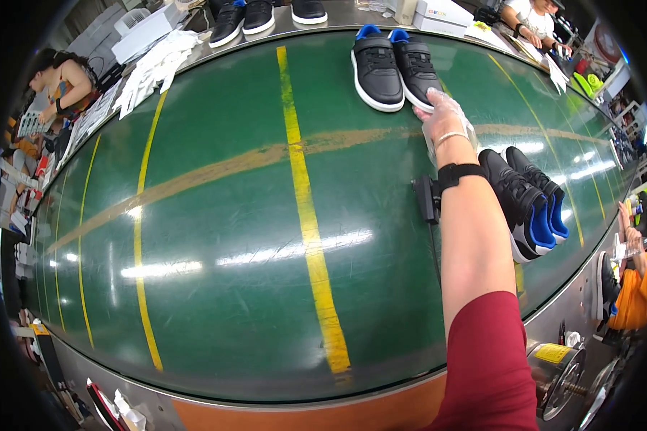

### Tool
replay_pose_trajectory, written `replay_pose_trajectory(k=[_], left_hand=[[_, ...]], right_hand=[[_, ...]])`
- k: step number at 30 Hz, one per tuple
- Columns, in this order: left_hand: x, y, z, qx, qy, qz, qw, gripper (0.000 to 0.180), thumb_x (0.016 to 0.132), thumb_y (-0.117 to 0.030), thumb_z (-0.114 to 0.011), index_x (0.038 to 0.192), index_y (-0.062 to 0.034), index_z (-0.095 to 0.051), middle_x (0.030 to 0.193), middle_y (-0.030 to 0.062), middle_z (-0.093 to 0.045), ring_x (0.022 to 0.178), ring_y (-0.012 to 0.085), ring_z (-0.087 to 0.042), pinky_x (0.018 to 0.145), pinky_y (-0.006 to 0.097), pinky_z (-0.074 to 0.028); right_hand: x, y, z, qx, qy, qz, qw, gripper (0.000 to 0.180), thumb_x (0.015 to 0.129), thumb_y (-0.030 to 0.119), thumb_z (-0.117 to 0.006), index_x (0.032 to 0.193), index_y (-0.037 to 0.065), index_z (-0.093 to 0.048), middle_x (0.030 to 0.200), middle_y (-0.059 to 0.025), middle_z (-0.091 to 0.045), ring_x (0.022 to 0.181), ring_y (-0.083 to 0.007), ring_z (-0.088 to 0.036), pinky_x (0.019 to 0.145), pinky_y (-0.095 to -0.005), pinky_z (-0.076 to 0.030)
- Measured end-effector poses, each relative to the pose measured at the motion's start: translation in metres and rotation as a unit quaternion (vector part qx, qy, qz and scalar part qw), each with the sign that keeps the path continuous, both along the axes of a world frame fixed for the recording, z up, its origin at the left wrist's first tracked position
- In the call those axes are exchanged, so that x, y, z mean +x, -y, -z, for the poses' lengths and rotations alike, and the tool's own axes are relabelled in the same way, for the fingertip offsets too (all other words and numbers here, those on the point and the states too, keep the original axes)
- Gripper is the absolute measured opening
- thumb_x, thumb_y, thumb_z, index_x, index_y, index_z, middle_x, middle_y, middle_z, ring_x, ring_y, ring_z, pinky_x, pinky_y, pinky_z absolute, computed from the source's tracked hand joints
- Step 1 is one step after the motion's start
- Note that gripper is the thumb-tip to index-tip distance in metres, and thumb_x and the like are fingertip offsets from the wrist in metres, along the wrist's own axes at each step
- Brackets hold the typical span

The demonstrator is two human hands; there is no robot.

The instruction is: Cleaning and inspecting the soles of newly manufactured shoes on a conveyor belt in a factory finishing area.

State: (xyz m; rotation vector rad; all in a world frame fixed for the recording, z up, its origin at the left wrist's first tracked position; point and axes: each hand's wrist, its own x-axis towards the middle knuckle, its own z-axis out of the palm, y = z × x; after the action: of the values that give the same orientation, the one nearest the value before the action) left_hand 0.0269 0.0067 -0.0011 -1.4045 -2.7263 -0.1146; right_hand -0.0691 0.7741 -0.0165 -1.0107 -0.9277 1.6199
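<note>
My right hand (446, 122), in a thin clear glove, reaches to the far side of the green belt. Its fingers close around the toe of a black sneaker (415, 68) with a white sole and blue lining. Beside that shoe, on its left, stands the matching sneaker (377, 72), toe toward me. Another pair of black sneakers (525, 190) sits to the right of my forearm, toes pointing away and blue linings toward me. My forearm partly covers that pair. A black strap with a small device (430, 195) is on my right wrist. My left hand is out of sight.
The green belt (216, 208) has yellow cross stripes and a worn brown band. Beyond it, more black sneakers (259, 16), white papers (158, 65) and a white box (444, 16) lie on a metal ledge. People work at far left, far right and near right. A metal motor (553, 373) sits below the near edge.
</note>
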Motion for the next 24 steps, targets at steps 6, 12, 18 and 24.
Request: replay_pose_trajectory(k=[6, 12, 18, 24], left_hand=[[0.001, -0.01, 0.001, -0.009, 0.037, 0.014, 0.999, 0.066, 0.087, -0.057, -0.046, 0.13, -0.0074, -0.048, 0.137, 0.0214, -0.034, 0.124, 0.0431, -0.035, 0.097, 0.057, -0.032], [0.009, -0.049, -0.023, 0.007, 0.064, -0.001, 0.998, 0.064, 0.075, -0.04, -0.065, 0.127, -0.0052, -0.051, 0.127, 0.0264, -0.043, 0.118, 0.0427, -0.043, 0.097, 0.055, -0.035], [-0.033, -0.075, -0.058, 0.059, 0.213, 0.079, 0.972, 0.051, 0.076, -0.022, -0.065, 0.122, -0.0047, -0.052, 0.12, 0.0198, -0.047, 0.117, 0.0395, -0.041, 0.099, 0.052, -0.029], [-0.18, -0.158, -0.081, 0.179, -0.016, 0.115, 0.977, 0.056, 0.077, -0.001, -0.058, 0.131, 0.001, -0.044, 0.133, 0.0223, -0.046, 0.126, 0.04, -0.041, 0.105, 0.046, -0.031]], right_hand=[[-0.013, 0.064, -0.008, 0.02, 0.036, -0.276, 0.96, 0.069, 0.082, 0.01, -0.068, 0.139, 0.0, -0.031, 0.122, -0.0133, -0.05, 0.09, -0.0233, -0.059, 0.071, -0.0351, -0.055], [-0.006, 0.182, -0.034, -0.029, 0.091, -0.557, 0.825, 0.065, 0.081, 0.01, -0.069, 0.137, 0.001, -0.037, 0.11, -0.0098, -0.057, 0.086, -0.0146, -0.06, 0.069, -0.0284, -0.054], [0.029, 0.261, -0.084, 0.204, 0.36, -0.599, 0.686, 0.06, 0.085, 0.032, -0.063, 0.135, 0.006, -0.042, 0.114, -0.0138, -0.057, 0.104, -0.0255, -0.054, 0.088, -0.0351, -0.046], [0.116, 0.327, -0.169, 0.386, 0.32, -0.392, 0.771, 0.051, 0.086, 0.041, -0.056, 0.122, 0.004, -0.054, 0.121, -0.0184, -0.055, 0.112, -0.0315, -0.051, 0.098, -0.0385, -0.039]])
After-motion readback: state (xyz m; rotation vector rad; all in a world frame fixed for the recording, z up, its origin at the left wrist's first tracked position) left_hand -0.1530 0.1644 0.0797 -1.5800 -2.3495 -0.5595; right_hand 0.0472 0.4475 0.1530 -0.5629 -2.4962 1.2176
